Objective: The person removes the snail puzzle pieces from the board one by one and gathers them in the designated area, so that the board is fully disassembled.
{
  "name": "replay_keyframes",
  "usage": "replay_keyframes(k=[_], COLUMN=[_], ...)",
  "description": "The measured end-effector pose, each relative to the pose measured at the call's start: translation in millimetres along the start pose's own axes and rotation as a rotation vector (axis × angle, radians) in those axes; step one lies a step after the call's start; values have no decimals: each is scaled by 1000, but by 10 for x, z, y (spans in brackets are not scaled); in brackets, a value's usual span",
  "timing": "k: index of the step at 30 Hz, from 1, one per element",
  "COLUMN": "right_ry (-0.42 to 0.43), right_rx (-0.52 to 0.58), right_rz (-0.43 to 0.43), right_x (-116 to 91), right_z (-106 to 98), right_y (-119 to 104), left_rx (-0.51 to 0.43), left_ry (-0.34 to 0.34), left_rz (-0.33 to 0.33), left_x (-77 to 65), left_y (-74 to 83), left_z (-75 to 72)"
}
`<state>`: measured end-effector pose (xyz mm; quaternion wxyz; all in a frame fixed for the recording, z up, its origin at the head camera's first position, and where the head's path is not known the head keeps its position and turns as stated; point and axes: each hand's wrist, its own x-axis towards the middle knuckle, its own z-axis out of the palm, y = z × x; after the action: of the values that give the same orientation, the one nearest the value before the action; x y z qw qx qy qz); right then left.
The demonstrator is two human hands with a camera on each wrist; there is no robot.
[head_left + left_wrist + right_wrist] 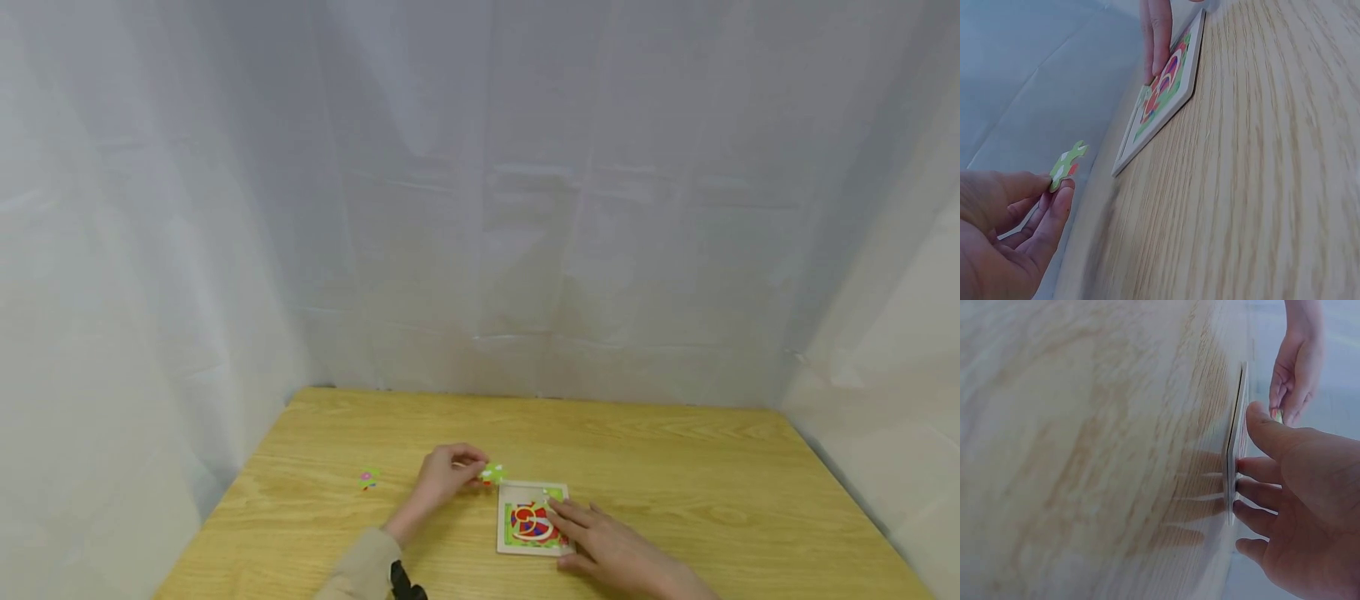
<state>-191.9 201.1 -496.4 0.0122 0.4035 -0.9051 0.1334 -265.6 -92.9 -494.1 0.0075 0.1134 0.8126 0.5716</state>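
Observation:
Between thumb and fingers my left hand [447,477] pinches a green jigsaw piece [1066,167] with white spots and a bit of red. The piece is held up beside the far left corner of a framed puzzle board [498,521]. On the board, assembled pieces form a red, blue and white spiral picture [531,523] with green around it; a strip of bare backing shows along its far side. My right hand [607,542] lies over the board's right side, its fairly straight fingers [1260,494] touching the pieces and covering part of the picture.
Another green jigsaw piece [367,479] with a pink flower lies on the wooden table [675,475], left of my left hand. White sheeting [480,208] hangs behind the table and along both sides. A black strap [405,581] sits at my left sleeve.

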Motion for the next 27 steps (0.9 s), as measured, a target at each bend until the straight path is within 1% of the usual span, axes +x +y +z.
replay_keyframes(k=[4,8,15,20,27], right_ry=[-18,-49,-91,-88,-86], right_rx=[23,52,85,87,79], right_rz=[14,36,70,65,65], right_x=[3,11,25,25,21], right_z=[-7,-16,-28,-24,-18], right_y=[8,24,25,30,35], left_rx=[21,21,33,75,88], left_ry=[8,12,36,72,138], left_rz=[1,10,-20,-24,-78], left_x=[-18,-39,-84,-118,-148], left_y=[-16,-45,-117,-155,-185], left_z=[-84,-160,-308,-437,-633])
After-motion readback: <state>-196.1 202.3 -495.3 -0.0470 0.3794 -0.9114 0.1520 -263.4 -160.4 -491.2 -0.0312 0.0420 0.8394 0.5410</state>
